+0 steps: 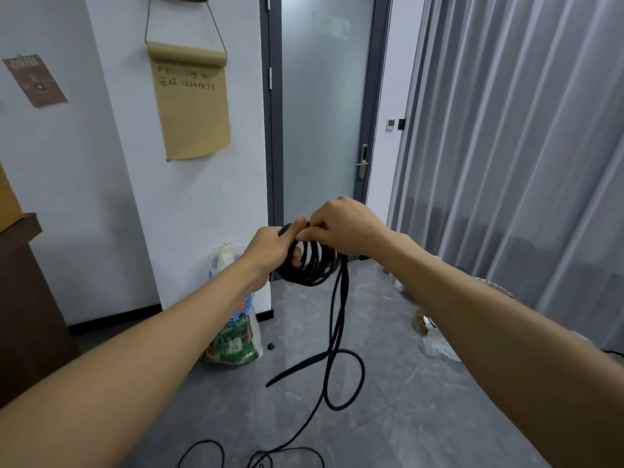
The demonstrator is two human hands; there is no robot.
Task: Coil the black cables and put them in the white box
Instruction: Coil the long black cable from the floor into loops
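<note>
A coil of black cable (315, 265) hangs in front of me at chest height. My left hand (270, 251) grips the coil's left side, fingers curled through the loops and thumb on top. My right hand (341, 228) pinches the cable at the top of the coil, touching my left thumb. From the coil two strands of loose cable (337, 332) drop to the floor, where they form a loop and trail toward the bottom edge. The white box is not in view.
A printed plastic bag (236, 342) leans against the white wall corner. A frosted glass door (324, 123) stands ahead, grey curtains (523, 146) to the right. Paper and plastic scraps (435, 336) lie on the grey floor at right. A brown cabinet (23, 298) is at left.
</note>
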